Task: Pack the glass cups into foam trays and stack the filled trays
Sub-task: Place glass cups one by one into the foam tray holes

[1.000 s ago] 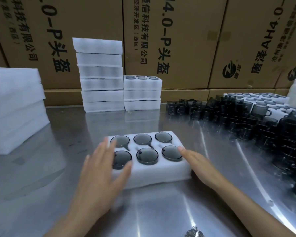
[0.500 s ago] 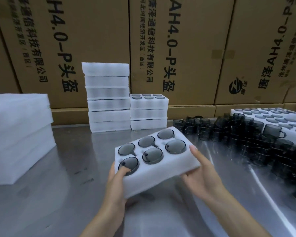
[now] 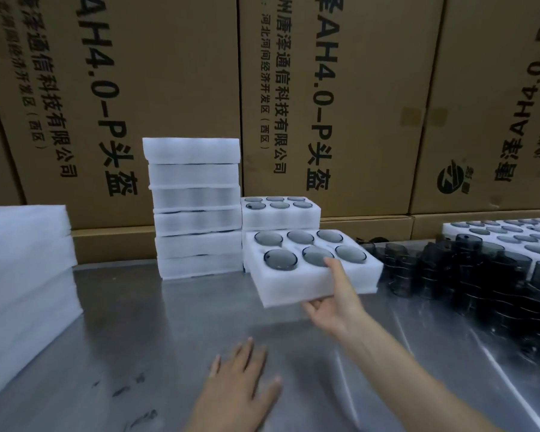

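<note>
**Filled tray being carried to the short stack**

Head view: A filled foam tray, six dark glass cups seated in it, is held above the steel table by the right hand, thumb on top, fingers curled underneath. The left hand is spread flat at 6 o'clock, holding nothing. The short stack stands just behind the tray at 12 o'clock, a taller stack at 10 o'clock, loose cups at 3 o'clock. The stacking step appears underway; next, the tray likely needs lifting higher and squaring over the short stack.
</note>
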`<move>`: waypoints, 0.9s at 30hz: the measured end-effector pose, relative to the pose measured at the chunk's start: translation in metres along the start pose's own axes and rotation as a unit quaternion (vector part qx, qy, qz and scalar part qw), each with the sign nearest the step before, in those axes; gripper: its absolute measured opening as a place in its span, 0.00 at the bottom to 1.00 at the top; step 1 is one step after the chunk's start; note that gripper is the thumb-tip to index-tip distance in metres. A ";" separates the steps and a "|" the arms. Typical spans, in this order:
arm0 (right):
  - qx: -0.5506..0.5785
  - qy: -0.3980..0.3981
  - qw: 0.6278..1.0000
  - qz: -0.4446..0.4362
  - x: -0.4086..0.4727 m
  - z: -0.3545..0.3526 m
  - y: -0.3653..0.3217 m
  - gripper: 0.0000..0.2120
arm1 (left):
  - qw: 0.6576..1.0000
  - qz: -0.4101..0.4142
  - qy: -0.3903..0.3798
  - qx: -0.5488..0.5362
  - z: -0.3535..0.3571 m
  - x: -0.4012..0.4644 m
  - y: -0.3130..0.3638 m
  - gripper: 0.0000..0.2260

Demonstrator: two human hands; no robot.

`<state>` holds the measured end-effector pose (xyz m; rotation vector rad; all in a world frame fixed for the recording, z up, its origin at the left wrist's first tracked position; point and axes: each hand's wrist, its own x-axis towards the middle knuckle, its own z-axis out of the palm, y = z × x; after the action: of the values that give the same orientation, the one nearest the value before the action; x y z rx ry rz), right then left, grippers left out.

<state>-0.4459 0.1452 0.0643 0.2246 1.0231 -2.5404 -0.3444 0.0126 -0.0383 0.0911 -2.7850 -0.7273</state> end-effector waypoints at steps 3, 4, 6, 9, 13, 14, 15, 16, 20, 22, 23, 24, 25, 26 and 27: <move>0.026 -0.025 0.999 -0.025 0.038 0.025 -0.023 0.18 | 0.990 -0.006 -0.042 0.135 0.001 -0.001 -0.008 0.31; 0.030 -0.034 0.998 -0.033 0.051 0.035 -0.028 0.18 | 0.989 0.010 -0.025 0.145 0.001 0.003 -0.005 0.29; 0.034 -0.048 0.997 -0.051 0.076 0.056 -0.038 0.17 | 0.986 0.032 0.022 0.163 -0.003 0.007 -0.006 0.25; 0.045 -0.066 0.994 -0.074 0.111 0.088 -0.052 0.18 | 0.975 0.051 0.075 0.201 0.016 0.008 -0.016 0.28; 0.018 -0.075 0.992 -0.097 0.152 0.131 -0.068 0.22 | 0.946 0.087 0.165 0.264 0.032 0.013 -0.033 0.14; 0.000 -0.073 0.992 -0.100 0.160 0.141 -0.070 0.23 | 0.939 0.084 0.176 0.284 0.033 0.017 -0.037 0.12; -0.019 -0.069 0.993 -0.099 0.168 0.149 -0.072 0.25 | 0.932 0.078 0.193 0.298 0.034 0.020 -0.041 0.10; -0.036 -0.065 0.993 -0.093 0.175 0.154 -0.072 0.25 | 0.923 0.078 0.218 0.307 0.036 0.021 -0.046 0.10; -0.113 -0.036 0.992 -0.045 0.200 0.155 -0.070 0.24 | 0.880 0.102 0.298 0.356 0.045 0.033 -0.062 0.09; -0.151 -0.014 0.988 -0.041 0.209 0.150 -0.072 0.23 | 0.880 0.090 0.301 0.356 0.046 0.043 -0.063 0.11; -0.159 -0.006 0.986 -0.041 0.212 0.149 -0.074 0.22 | 0.877 0.095 0.315 0.351 0.045 0.049 -0.064 0.11; -0.164 0.001 0.986 -0.040 0.213 0.150 -0.075 0.22 | 0.876 0.103 0.326 0.341 0.043 0.054 -0.063 0.11; -0.170 0.007 0.985 -0.039 0.213 0.151 -0.075 0.21 | 0.873 0.109 0.330 0.341 0.044 0.055 -0.062 0.10; -0.179 0.011 0.983 -0.043 0.213 0.152 -0.075 0.19 | 0.868 0.115 0.335 0.347 0.046 0.055 -0.063 0.10; -0.192 0.015 0.980 -0.051 0.213 0.154 -0.075 0.18 | 0.865 0.118 0.336 0.352 0.051 0.054 -0.064 0.10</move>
<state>-0.6709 0.0246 0.1608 0.1028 1.5442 -2.3690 -0.4105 -0.0261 -0.0992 0.1090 -2.1660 0.3633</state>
